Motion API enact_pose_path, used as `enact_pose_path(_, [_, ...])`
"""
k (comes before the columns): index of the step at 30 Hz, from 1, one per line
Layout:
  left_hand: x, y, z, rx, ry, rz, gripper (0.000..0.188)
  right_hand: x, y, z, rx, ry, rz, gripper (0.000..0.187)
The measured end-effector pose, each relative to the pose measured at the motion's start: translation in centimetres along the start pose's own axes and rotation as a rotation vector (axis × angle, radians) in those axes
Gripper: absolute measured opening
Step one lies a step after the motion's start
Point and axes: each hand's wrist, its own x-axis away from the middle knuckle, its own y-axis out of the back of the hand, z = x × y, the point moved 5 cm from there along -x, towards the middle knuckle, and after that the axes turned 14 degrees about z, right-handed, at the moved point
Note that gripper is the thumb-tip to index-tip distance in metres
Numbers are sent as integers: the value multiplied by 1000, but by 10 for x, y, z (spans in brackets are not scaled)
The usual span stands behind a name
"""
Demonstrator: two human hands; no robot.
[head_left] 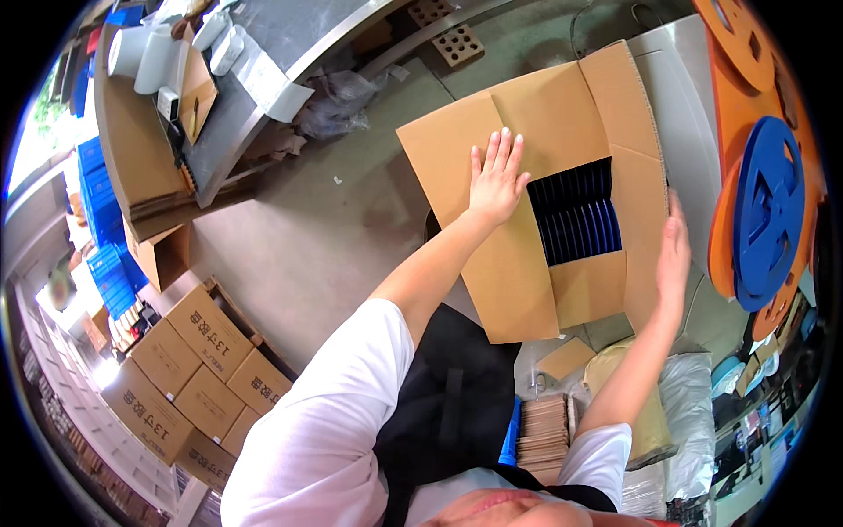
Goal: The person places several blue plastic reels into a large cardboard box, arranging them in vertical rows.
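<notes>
A brown cardboard box (536,101) stands in front of me with its top partly folded over. Through the gap in the middle show several dark, thin-edged discs (575,211) standing upright in a row. My left hand (497,186) lies flat on the left flap (505,272), fingers stretched and slightly spread. Against the outer side of the right flap (638,193) rests my right hand (673,255), its fingers straight and pointing away from me. That right flap is tilted up, while the far and near flaps are folded inward.
Large orange (724,237) and blue reels (768,213) stand at the right. A grey-topped table (290,35) with white rolls is at the far left. Closed cartons (206,404) are stacked at the lower left. Near me lies a stack of cardboard sheets (543,430). A perforated brick (458,46) sits at the back.
</notes>
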Motion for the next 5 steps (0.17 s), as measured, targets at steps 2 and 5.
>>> enact_pose_path(2, [-5, 7, 6, -21, -10, -59, 64, 3, -24, -22, -164, -222, 152, 58])
enact_pose_path(5, [-25, 49, 34, 145, -90, -238, 64, 25, -46, 47, -352, 8, 265, 64])
